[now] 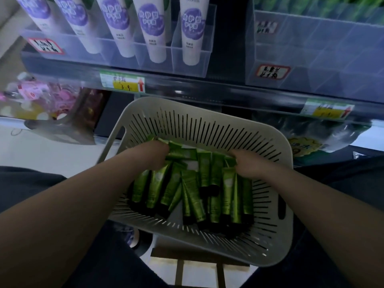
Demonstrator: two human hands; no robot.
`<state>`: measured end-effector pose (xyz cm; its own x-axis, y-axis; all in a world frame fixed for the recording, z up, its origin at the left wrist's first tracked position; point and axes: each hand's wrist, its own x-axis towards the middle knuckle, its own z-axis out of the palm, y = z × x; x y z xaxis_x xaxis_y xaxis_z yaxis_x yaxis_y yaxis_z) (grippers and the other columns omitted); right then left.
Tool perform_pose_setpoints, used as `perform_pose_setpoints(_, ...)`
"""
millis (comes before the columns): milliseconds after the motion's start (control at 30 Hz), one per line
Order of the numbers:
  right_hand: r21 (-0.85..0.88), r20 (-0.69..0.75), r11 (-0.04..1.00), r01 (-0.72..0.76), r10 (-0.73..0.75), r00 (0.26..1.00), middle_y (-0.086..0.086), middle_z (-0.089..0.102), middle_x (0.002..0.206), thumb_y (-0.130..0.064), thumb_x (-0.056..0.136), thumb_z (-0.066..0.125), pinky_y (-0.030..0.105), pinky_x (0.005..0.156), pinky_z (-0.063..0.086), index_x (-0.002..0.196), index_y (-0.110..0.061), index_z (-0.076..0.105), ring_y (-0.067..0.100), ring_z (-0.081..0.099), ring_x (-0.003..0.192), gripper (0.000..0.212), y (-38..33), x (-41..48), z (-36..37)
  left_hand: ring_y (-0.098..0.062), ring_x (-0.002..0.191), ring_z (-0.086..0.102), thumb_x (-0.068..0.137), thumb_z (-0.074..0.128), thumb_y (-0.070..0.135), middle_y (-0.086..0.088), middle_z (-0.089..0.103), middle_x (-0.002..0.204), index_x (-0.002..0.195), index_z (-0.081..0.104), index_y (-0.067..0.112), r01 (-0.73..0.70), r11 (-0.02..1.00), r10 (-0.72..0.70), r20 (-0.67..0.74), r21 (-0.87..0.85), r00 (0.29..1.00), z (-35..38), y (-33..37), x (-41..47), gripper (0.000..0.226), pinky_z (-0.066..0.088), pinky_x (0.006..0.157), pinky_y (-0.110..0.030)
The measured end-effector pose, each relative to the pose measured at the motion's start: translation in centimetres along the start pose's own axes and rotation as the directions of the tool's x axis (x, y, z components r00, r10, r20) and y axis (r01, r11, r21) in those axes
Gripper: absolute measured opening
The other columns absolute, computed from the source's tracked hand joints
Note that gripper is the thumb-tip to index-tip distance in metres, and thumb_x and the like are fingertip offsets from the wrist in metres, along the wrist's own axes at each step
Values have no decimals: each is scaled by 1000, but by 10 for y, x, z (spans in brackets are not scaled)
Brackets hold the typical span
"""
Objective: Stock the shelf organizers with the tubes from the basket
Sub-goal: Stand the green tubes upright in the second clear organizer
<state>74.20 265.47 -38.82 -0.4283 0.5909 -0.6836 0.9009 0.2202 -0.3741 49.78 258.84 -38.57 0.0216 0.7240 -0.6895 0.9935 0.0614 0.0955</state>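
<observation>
Basket (207,113): pale, with slotted walls and a handle cut-out on each side. It sits low in the middle of the view, just below the shelf edge, between the person's two forearms.
Green tubes (193,190): a loose heap on the basket floor, most lying lengthwise with their dark caps toward the person and their flat crimped ends toward the shelf. Both hands are at the far, crimped end of the heap.
Left hand (154,154): reaches in over the left rim to the far left corner. Its fingers are curled round the crimped ends of a few green tubes, and green ends stick out past the knuckles.
Right hand (247,165): comes in over the right rim, with fingers bent down onto the tube ends at the far right and touching them. Whether it actually grips one, I cannot tell.
Hands together: well apart, with the middle of the heap lying bare between them.
Left organizer (187,59): clear and divided, on the shelf above. It holds white tubes (149,28) with purple print, caps down.
Right organizer (311,48): clear, on the same shelf. Its contents are blurred green at the top edge.
Price tag (122,82): on the shelf edge under the left organizer.
</observation>
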Motion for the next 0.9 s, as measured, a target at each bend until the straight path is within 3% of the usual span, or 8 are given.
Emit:
perform_pose_setpoints(167, -30, 64, 999, -34, 36, 997, 17, 64, 109, -16, 92, 52, 36, 83, 51, 107, 1, 61, 29, 61, 99, 25, 6, 14, 3, -22, 91, 57, 94, 49, 33, -11, 62, 109, 113, 57, 8, 1, 1000, -1, 20, 0, 1000, 5, -9, 12, 33, 41, 70, -27)
perform_pose_setpoints(267, -64, 70, 997, -41, 46, 997, 16, 63, 106, -13, 91, 52, 29, 68, 46, 106, 1, 61, 24, 60, 90, 23, 6, 22, 7, -21, 88, 56, 93, 51, 34, -11, 63, 107, 111, 58, 8, -12, 1000, 12, 25, 1, 1000, 9, -15, 20, 32, 42, 71, -28)
perform_pose_setpoints(433, -169, 110, 983, -67, 87, 990, 3, 51, 79, -11, 89, 51, 22, 50, 32, 97, -1, 61, 17, 49, 75, 16, 3, 33, 15, -23, 91, 60, 90, 54, 20, -10, 64, 105, 110, 62, 7, -19, 999, 17, 50, 48, 999, 14, -19, 30, 25, 46, 71, -30)
perform_pose_setpoints(567, -277, 133, 959, -65, 105, 985, 7, 56, 93, -15, 88, 52, 22, 58, 38, 103, -6, 62, 17, 52, 81, 20, 4, 39, 21, -21, 83, 61, 88, 53, 12, -12, 66, 99, 99, 65, 4, -49, 997, 45, 66, 59, 997, 17, -21, 35, 18, 49, 70, -31)
perform_pose_setpoints(667, -303, 160, 949, -84, 137, 977, 12, 60, 105, -11, 89, 53, 20, 51, 34, 108, -4, 61, 16, 50, 82, 22, 3, 43, 26, -23, 87, 60, 85, 55, 11, -12, 65, 102, 102, 65, 5, -69, 994, 63, 80, 80, 995, 19, -22, 37, 20, 44, 67, -28)
perform_pose_setpoints(800, -345, 145, 936, -73, 130, 981, 8, 53, 92, -11, 88, 56, 20, 47, 31, 110, -3, 59, 16, 49, 80, 24, 3, 43, 25, -26, 100, 58, 86, 58, 17, -11, 61, 111, 114, 61, 9, -89, 994, 84, 74, 64, 994, 20, -22, 38, 30, 41, 71, -26)
perform_pose_setpoints(900, -369, 99, 928, -56, 99, 990, 7, 55, 93, -14, 85, 60, 23, 59, 41, 106, -4, 61, 18, 54, 81, 24, 5, 43, 24, -26, 98, 58, 89, 54, 17, -12, 62, 111, 111, 63, 10, -102, 994, 101, 50, 27, 994, 20, -22, 38, 24, 41, 74, -26)
